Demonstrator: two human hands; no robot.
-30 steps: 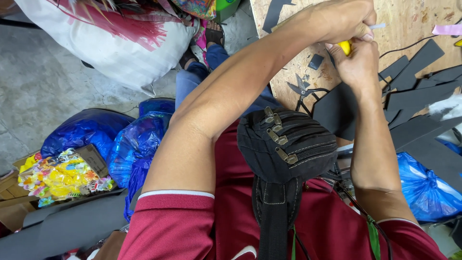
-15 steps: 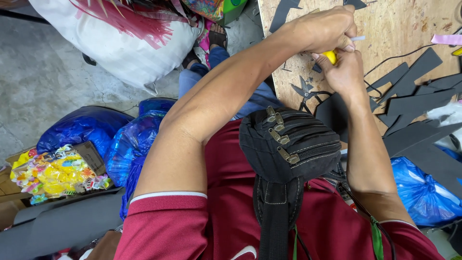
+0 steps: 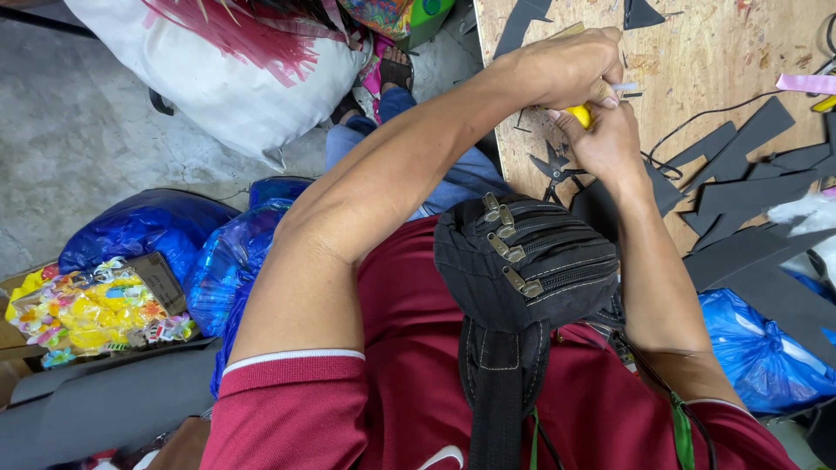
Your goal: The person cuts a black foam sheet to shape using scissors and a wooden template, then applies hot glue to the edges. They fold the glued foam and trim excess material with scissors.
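The left hand (image 3: pixel 566 65) covers most of the small yellow-handled tool (image 3: pixel 582 113), so its shape is hard to tell. The white sack with red streaks (image 3: pixel 226 78) and the shiny blue plastic bag (image 3: pixel 749 339) run off the picture's edges.

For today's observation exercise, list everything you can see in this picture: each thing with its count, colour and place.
yellow-handled tool: one, yellow, gripped between both hands
wooden board: one, tan, top right
dark sheet strips: many, dark grey, right on board
small pliers: one, dark, on board below hands
zipped pouch: one, black, on chest
blue plastic bags: several, blue, left floor and lower right
white sack: one, white and red, top left
left hand: one, over tool
right hand: one, under tool
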